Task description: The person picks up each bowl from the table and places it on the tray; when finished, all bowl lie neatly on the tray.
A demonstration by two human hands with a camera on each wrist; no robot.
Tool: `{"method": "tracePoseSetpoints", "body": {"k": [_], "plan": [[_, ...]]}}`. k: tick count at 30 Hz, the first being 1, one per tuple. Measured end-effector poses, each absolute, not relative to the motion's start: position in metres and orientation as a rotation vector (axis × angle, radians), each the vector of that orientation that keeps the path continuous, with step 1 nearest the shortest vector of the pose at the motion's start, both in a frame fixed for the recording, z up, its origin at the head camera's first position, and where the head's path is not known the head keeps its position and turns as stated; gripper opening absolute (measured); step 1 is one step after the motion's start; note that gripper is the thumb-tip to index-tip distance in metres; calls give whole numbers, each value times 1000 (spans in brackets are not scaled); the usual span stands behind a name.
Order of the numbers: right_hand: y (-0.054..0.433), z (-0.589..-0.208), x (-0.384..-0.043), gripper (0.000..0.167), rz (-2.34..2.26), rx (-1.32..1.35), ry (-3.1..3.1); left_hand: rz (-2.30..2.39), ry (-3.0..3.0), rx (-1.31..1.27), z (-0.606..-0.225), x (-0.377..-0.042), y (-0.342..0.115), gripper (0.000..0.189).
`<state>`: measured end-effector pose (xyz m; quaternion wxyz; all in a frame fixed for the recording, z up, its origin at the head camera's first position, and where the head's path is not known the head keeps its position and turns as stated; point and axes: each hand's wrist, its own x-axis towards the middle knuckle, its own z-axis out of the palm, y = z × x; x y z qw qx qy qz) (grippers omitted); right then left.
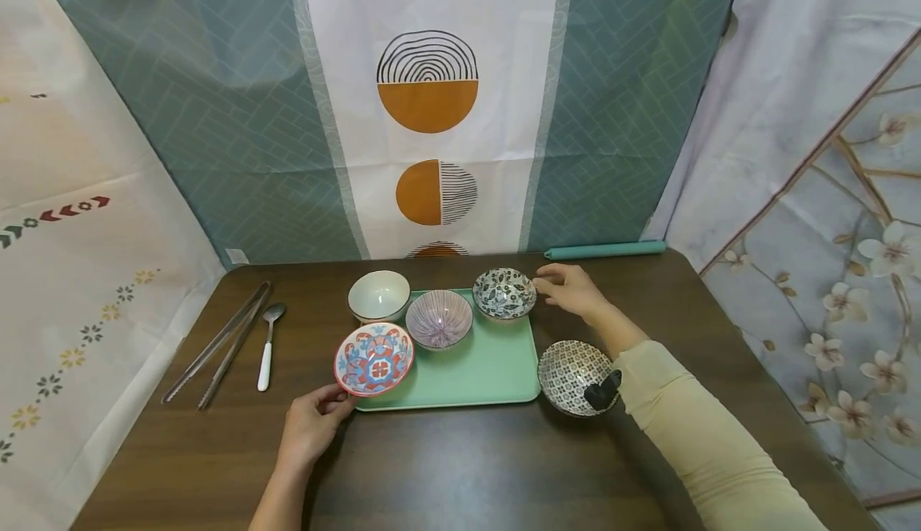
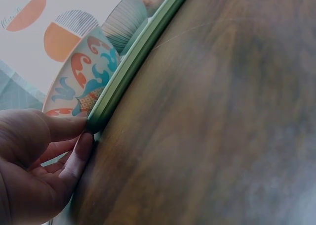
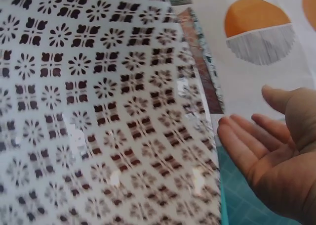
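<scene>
A green tray point(image 1: 496, 375) lies on the table. My left hand point(image 1: 312, 423) pinches its near left corner, thumb above and fingers below, as the left wrist view shows the tray edge point(image 2: 126, 76). A red-and-blue patterned bowl point(image 1: 374, 360) stands at that corner, close to my thumb. A purple-striped bowl point(image 1: 440, 320) sits on the tray, and a leaf-patterned bowl point(image 1: 504, 293) is at its far right corner. My right hand point(image 1: 572, 289) is beside the leaf-patterned bowl's right rim, fingers loosely extended and holding nothing; contact is unclear.
A plain white bowl point(image 1: 379, 295) stands at the far left corner of the tray. Under my right forearm is a brown-checked bowl point(image 1: 572, 371), large in the right wrist view. Metal tongs point(image 1: 223, 339) and a white-handled spoon point(image 1: 266, 351) lie left. A teal roll point(image 1: 604, 250) lies along the back edge.
</scene>
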<state>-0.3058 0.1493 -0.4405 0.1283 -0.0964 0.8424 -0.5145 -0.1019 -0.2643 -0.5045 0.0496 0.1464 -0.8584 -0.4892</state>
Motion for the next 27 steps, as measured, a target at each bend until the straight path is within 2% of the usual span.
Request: {"method": "tracePoseSetpoints", "body": {"k": [13, 27], "plan": [[187, -428, -279, 48, -1768, -410, 2294, -1479, -2637, 452, -502, -103, -263, 33], [224, -471, -246, 47, -1327, -409, 2728, -1501, -2630, 489, -503, -103, -263, 31]]}}
